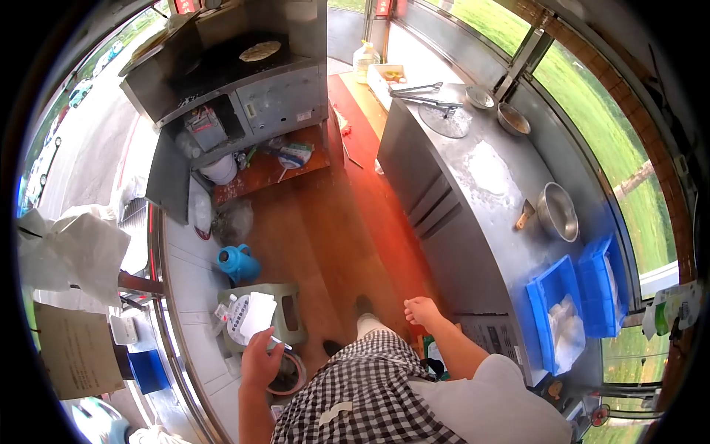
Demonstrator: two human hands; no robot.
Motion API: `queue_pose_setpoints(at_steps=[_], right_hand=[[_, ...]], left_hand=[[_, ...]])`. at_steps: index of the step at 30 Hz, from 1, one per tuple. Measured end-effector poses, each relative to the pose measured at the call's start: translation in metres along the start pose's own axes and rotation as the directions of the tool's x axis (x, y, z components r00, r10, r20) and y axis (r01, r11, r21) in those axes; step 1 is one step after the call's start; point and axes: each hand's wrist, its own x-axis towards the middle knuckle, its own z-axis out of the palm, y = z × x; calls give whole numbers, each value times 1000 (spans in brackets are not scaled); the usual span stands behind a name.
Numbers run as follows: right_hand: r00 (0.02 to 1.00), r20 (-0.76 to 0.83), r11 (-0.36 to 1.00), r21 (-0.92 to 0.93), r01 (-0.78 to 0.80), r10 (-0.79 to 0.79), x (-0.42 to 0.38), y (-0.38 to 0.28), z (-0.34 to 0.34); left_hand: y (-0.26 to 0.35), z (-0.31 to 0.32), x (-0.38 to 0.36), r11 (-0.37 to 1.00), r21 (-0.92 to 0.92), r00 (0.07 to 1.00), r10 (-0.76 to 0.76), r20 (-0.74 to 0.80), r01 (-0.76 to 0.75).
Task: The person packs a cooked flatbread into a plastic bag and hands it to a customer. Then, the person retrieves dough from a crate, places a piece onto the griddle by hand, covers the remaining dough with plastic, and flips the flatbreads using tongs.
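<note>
My left hand (262,359) hangs low at the left with its back toward me and its fingers curled, their inner side hidden. Just beyond its fingertips is a round printed hand fan (235,320) with a folded white paper (259,314) over it, above a grey-green stool (290,296). The fan's pale handle overlaps my fingers in this view. Below the hand is a round container (294,376) with a pinkish rim. My right hand (423,311) is held in front of me over the floor, fingers loosely curled together, nothing showing in them.
A steel counter (473,192) at the right carries a metal bowl (558,212), a wooden-handled scraper (524,214), tongs (418,89) and blue crates (543,311). A flatbread (260,51) lies on the dark griddle (222,63) ahead. A blue jug (238,263) stands on the brown floor (325,237).
</note>
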Motion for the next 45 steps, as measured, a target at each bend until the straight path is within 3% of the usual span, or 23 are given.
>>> queue_pose_setpoints(at_steps=[3, 7, 10, 16, 20, 23, 26, 29, 32, 38, 41, 45], right_hand=[[998, -61, 998, 60, -2, 6, 20, 15, -26], [999, -24, 993, 110, -41, 44, 70, 13, -66], [990, -54, 991, 18, -132, 132, 115, -9, -96], [995, -54, 996, 31, -82, 84, 180, -61, -152], [997, -47, 998, -6, -65, 64, 215, -97, -168], [998, -18, 998, 24, -53, 54, 231, -107, -169], [997, -5, 997, -4, -83, 83, 241, -107, -164], [995, 6, 995, -28, -100, 100, 240, -100, -154], [990, 14, 990, -13, -138, 138, 238, -92, -152], [981, -31, 982, 4, -190, 190, 240, -93, -148], [983, -45, 984, 26, -176, 177, 242, -96, -147], [990, -16, 988, 65, -139, 141, 245, -106, -140]], left_hand=[[-4, 14, 14, 1000, -11, 1000, -26, -1, 26], [-12, 37, 34, 992, 40, 993, -120, -9, 121], [-10, 60, 43, 966, 51, 967, -254, -3, 254], [-15, 109, 37, 832, -88, 835, -539, 106, 548], [-55, 157, 4, 722, -56, 724, -682, 104, 689], [-62, 178, -25, 722, -38, 723, -690, 21, 691], [-76, 201, -51, 513, -191, 539, -834, 121, 837], [-96, 218, -66, 483, -211, 517, -843, 151, 850], [-108, 223, -58, 483, -294, 526, -846, 87, 825], [-114, 184, 4, 528, -300, 573, -816, 81, 794], [-96, 152, 35, 479, -351, 535, -841, 82, 805], [-126, 159, 44, 566, -363, 610, -792, 7, 740]])
